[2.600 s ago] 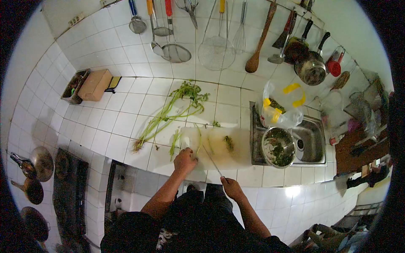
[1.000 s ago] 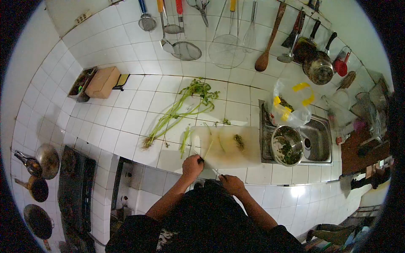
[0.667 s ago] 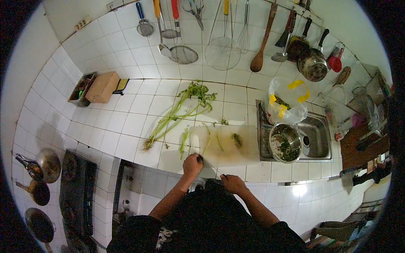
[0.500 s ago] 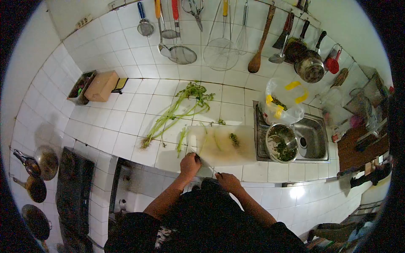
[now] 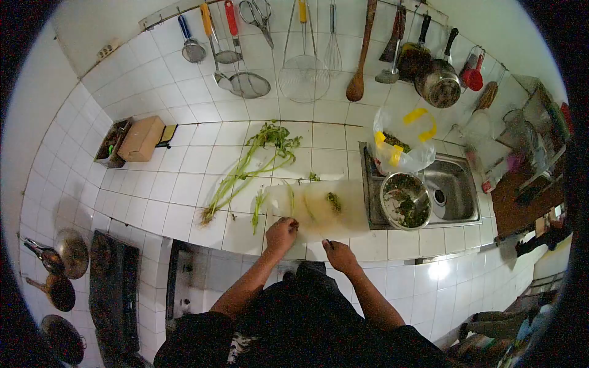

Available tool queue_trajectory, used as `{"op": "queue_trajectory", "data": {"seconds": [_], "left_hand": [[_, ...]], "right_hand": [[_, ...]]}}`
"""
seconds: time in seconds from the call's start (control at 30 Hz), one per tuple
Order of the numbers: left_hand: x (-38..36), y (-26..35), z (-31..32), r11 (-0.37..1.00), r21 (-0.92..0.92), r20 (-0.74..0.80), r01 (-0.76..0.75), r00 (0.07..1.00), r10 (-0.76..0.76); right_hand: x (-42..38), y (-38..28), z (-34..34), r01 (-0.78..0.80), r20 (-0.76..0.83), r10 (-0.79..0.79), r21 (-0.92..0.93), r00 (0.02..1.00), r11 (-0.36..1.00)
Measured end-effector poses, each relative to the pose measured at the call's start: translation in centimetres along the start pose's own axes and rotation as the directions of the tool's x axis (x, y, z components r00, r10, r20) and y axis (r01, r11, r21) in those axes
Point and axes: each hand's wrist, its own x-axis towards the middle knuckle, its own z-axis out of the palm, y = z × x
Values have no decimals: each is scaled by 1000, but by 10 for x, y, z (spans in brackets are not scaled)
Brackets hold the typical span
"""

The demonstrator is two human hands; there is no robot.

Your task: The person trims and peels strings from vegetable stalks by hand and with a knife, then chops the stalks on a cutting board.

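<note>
A pale cutting board (image 5: 343, 226) lies on the tiled counter, with a small bunch of chopped greens (image 5: 333, 202) and thin green stalks (image 5: 291, 199) on it. My left hand (image 5: 281, 237) is closed at the board's near left edge; what its fingers hold, if anything, is too small to tell. To its right, my right hand (image 5: 341, 255) grips the dark handle of a knife (image 5: 329, 244), whose blade barely shows against the board. Left of the board lie a short leafy piece (image 5: 257, 208) and long celery-like stalks (image 5: 236, 181) with roots and leaves.
A metal bowl (image 5: 405, 201) of cut greens rests over the sink (image 5: 457, 184). Behind it stands a plastic bag (image 5: 392, 161) with greens inside. A cardboard box (image 5: 140, 139) sits at the far left. Strainers, a whisk (image 5: 332, 49) and pans (image 5: 438, 86) hang on the wall.
My left hand has shifted slightly right and up onto the board's edge. My right hand has moved a little right and up with the knife. The camera view has shifted slightly.
</note>
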Motion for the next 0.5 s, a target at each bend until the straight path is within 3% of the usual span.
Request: {"op": "queue_trajectory", "data": {"seconds": [0.2, 0.37, 0.43, 0.5], "left_hand": [[16, 17, 37, 991, 52, 55, -125, 991, 122], [19, 23, 55, 970, 70, 107, -234, 968, 226], [19, 24, 57, 973, 36, -79, -227, 970, 229], [15, 22, 53, 983, 14, -79, -183, 980, 183]], "right_hand": [[-29, 13, -15, -145, -108, 156, 95, 982, 985], [-43, 47, -9, -132, -183, 148, 95, 972, 987], [-49, 46, -17, -140, -196, 166, 137, 967, 981], [-49, 54, -17, -161, -209, 185, 129, 960, 978]]}}
